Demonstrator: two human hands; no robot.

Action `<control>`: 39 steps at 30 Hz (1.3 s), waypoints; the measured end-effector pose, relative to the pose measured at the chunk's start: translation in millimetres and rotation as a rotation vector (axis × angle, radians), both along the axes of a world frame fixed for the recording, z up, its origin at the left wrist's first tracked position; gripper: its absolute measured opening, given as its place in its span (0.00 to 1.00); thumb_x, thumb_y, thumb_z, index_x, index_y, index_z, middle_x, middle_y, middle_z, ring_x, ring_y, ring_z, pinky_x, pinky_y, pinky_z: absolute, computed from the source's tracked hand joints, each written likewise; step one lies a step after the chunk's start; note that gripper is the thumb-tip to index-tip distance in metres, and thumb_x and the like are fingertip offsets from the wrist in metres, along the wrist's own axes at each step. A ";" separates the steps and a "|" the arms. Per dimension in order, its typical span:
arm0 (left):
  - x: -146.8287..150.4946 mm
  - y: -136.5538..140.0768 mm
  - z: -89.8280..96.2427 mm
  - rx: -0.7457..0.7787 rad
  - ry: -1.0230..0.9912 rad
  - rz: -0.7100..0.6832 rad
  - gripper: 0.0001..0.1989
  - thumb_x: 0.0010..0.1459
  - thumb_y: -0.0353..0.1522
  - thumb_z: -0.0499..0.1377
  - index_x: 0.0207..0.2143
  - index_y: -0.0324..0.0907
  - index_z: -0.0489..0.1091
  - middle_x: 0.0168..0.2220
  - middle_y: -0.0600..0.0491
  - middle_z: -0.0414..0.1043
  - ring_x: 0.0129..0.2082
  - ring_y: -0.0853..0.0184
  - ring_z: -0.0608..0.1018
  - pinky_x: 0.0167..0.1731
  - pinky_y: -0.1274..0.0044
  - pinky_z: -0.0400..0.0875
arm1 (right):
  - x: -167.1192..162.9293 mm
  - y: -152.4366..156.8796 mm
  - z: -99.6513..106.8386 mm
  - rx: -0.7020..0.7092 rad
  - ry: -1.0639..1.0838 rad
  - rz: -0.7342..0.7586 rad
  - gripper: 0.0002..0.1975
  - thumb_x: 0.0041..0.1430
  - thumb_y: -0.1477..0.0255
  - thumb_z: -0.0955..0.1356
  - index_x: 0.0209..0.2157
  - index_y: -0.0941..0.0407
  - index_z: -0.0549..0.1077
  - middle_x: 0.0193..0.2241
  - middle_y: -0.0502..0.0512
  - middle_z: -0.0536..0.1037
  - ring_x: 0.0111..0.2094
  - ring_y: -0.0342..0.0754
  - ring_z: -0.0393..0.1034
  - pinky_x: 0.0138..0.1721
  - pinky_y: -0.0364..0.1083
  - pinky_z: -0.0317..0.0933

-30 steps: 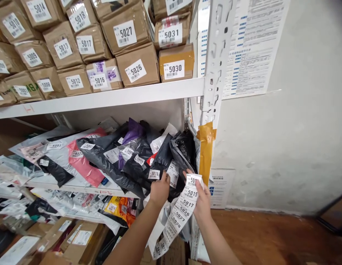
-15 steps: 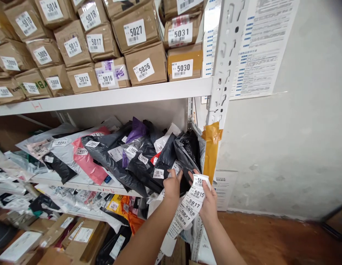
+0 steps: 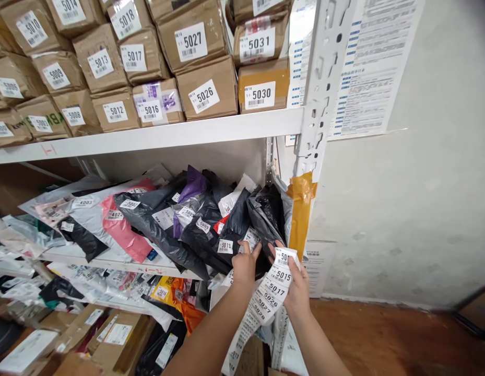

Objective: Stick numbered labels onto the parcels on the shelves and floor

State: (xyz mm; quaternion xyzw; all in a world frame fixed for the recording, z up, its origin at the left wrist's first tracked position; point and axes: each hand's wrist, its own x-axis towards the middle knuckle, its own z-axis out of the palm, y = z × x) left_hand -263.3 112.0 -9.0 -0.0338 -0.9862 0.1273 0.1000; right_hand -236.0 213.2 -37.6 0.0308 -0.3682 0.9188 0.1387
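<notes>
The right hand [image 3: 297, 287] clamps a curving paper label strip [image 3: 270, 296] between thumb and fingers, before the middle shelf [image 3: 125, 265]; the left hand [image 3: 243, 267], thumb and forefinger apart, touches a crinkled dark plastic bag [image 3: 235, 222]. A perforated metal post [image 3: 319, 99], patched with brown tape [image 3: 300, 211], closes off the right; boxy cardboard parcels [image 3: 205, 75] fill the upper shelf [image 3: 226, 125].
</notes>
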 end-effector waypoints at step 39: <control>-25.3 -72.3 89.5 0.628 0.041 -0.118 0.13 0.51 0.39 0.59 0.35 0.40 0.74 0.30 0.52 0.76 0.33 0.63 0.75 0.32 0.78 0.64 | 3.6 -2.5 -18.5 0.381 -0.005 0.257 0.20 0.44 0.53 0.72 0.31 0.56 0.78 0.23 0.52 0.77 0.22 0.44 0.64 0.25 0.43 0.60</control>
